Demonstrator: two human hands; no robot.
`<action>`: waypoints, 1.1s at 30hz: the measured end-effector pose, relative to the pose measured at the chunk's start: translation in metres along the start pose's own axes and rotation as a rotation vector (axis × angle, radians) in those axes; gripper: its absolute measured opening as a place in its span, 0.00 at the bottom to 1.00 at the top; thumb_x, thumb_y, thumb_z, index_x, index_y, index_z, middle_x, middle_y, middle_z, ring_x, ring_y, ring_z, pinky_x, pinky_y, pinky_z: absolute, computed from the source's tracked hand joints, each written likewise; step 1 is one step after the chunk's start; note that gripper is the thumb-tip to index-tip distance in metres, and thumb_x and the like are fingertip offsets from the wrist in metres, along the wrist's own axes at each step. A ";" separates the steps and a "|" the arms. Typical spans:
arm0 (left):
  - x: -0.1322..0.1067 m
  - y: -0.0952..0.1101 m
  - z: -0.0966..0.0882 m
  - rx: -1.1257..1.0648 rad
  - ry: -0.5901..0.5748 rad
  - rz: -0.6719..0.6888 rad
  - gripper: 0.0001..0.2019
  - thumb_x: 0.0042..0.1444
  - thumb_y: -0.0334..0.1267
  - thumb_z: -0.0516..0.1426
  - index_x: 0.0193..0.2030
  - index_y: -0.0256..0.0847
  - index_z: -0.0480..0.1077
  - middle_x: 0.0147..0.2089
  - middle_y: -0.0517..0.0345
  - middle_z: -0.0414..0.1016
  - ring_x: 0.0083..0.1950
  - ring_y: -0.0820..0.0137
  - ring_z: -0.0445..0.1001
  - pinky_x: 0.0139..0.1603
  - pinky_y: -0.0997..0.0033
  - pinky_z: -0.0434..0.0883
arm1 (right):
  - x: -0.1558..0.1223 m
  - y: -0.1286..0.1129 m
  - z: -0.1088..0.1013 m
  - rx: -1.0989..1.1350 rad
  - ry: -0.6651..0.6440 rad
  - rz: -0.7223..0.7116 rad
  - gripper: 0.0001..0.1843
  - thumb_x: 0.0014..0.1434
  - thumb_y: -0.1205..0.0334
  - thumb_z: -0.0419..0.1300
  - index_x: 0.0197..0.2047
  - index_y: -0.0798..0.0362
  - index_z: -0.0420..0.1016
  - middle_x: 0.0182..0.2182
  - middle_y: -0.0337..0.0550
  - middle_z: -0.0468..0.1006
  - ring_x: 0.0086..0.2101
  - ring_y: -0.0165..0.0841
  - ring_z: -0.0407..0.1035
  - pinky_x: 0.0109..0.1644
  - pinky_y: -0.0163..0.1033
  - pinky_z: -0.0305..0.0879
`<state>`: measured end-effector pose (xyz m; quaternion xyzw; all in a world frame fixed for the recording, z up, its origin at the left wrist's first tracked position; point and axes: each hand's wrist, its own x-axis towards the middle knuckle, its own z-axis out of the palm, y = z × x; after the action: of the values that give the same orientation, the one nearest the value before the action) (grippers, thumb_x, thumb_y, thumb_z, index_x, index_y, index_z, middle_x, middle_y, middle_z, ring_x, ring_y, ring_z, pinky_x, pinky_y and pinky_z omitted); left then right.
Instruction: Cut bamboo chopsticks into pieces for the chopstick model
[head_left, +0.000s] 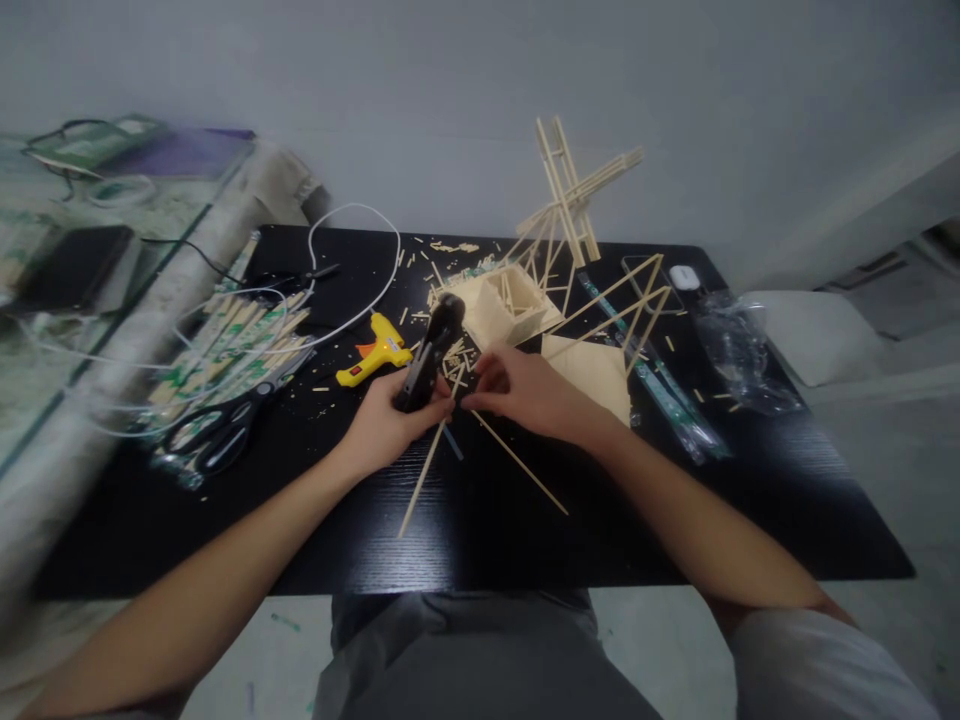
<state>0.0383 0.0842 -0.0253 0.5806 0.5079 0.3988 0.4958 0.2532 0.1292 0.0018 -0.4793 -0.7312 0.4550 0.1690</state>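
My left hand is closed around a black hand tool with a rounded head; its exact kind is unclear. A thin wooden stick slants toward me from beside the left thumb. My right hand is close by, thumb and fingers bent into a pinch; whatever lies between the fingertips is hidden. Below those fingertips, another wooden stick runs down to the right. Short cut stick pieces lie just beyond both hands. A yellow glue gun rests on its side left of the tool.
Behind the hands stands a stick-built windmill model with a box-like base. Black scissors lie over bundled sticks at left, with a white cable looping nearby. Plastic wrappers and a crumpled bag are at right.
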 end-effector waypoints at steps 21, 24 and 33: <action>0.002 -0.003 0.007 -0.083 0.053 -0.040 0.12 0.50 0.39 0.69 0.35 0.38 0.72 0.27 0.65 0.73 0.23 0.77 0.67 0.26 0.74 0.66 | 0.000 -0.007 -0.003 0.107 -0.039 0.067 0.08 0.62 0.73 0.62 0.44 0.55 0.77 0.37 0.43 0.83 0.35 0.34 0.78 0.39 0.39 0.76; 0.002 -0.001 0.008 -0.127 0.014 -0.051 0.13 0.47 0.37 0.71 0.35 0.37 0.74 0.27 0.65 0.73 0.23 0.77 0.68 0.25 0.75 0.67 | 0.004 -0.004 0.005 0.428 -0.007 0.064 0.06 0.62 0.72 0.64 0.42 0.54 0.75 0.38 0.43 0.82 0.36 0.34 0.80 0.38 0.40 0.82; 0.001 0.000 0.010 -0.160 0.048 -0.048 0.16 0.45 0.39 0.74 0.36 0.38 0.75 0.27 0.64 0.76 0.23 0.76 0.68 0.24 0.75 0.66 | 0.006 0.001 0.020 0.675 0.002 0.080 0.15 0.57 0.69 0.72 0.44 0.53 0.73 0.37 0.43 0.83 0.36 0.35 0.81 0.38 0.40 0.85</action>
<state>0.0484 0.0830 -0.0275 0.5170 0.5000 0.4398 0.5378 0.2367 0.1241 -0.0107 -0.4250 -0.5199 0.6772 0.3008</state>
